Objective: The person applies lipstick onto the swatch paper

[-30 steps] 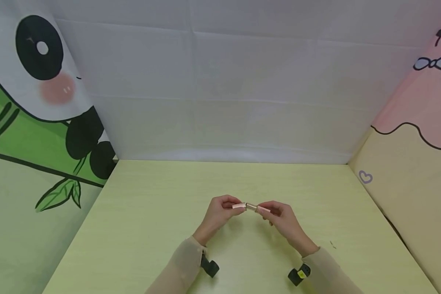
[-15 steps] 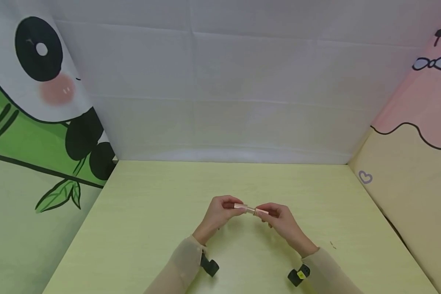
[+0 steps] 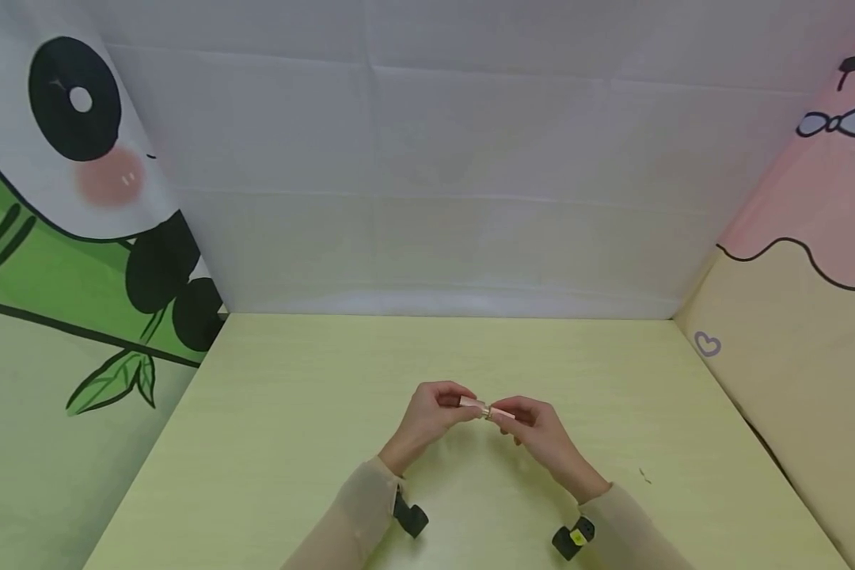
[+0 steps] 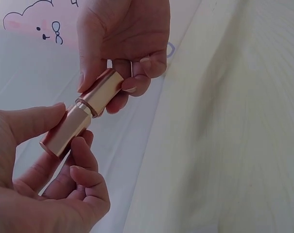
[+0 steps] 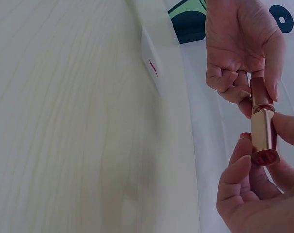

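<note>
A shiny rose-gold lipstick tube [image 3: 473, 403] is held in the air above the table, between both hands. My left hand [image 3: 427, 418] pinches one half [image 4: 66, 130] between thumb and fingers. The other half [image 4: 106, 90] is pinched by my right hand [image 3: 547, 434], the two halves lined up end to end. Only a narrow bright collar [image 4: 83, 105] shows between them in the left wrist view. From the right wrist, the outer end [image 5: 266, 157] of the right hand's half looks dark red.
Below the hands lies a pale yellow wood-grain table [image 3: 313, 380], with a small dark mark [image 3: 644, 475] to the right. A white cloth [image 3: 427, 198] rises behind it. A panda-patterned panel [image 3: 78, 198] borders the left side, a pink and cream one [image 3: 805, 237] the right.
The two halves of the lipstick tube have come together, so the long gold section once visible between them has shrunk to a sliver. Both hands have moved slightly closer to each other.
</note>
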The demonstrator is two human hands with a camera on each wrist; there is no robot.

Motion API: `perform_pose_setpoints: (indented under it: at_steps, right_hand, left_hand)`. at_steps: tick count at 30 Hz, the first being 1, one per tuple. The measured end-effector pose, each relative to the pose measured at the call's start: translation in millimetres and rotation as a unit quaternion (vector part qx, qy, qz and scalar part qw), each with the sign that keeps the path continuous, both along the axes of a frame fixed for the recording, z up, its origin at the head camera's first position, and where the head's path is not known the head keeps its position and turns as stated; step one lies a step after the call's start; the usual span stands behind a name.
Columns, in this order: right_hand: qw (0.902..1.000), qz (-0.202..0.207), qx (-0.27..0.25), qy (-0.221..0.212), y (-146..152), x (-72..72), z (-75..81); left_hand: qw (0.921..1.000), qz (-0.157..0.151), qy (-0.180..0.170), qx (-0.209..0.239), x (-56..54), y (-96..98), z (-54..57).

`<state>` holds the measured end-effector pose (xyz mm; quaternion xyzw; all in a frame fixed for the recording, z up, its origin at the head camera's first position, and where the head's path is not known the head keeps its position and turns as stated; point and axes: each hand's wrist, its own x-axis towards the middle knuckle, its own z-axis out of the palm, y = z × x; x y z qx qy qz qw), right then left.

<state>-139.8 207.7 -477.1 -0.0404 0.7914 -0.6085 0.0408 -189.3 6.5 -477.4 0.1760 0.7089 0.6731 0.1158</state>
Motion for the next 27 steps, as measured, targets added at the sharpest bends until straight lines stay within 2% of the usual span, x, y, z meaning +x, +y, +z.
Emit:
perform_pose_setpoints:
  at_steps: [6,14,21,27]
  right_hand:
    - [1.0000,0.007,-0.001,0.002,-4,-0.6,0.8]
    - [0.9999,0.011,0.001,-0.008,-4,-1.4,-2.2]
    - [0.9980,0.062,0.009,-0.005,-4,-2.7,-8.7]
    - [0.9964,0.081,0.019,0.017,-5,-6.0,-18.4]
  left_hand:
    - [0.9998,-0.004,0.011,-0.014,1.9,1.3,1.5]
    - [0.9998,-0.002,0.007,-0.020,1.3,1.8,2.0]
    - [0.9994,-0.006,0.023,-0.024,-1.3,2.8,4.1]
    - [0.9995,-0.008,0.021,-0.021,-1.8,5.0,0.7]
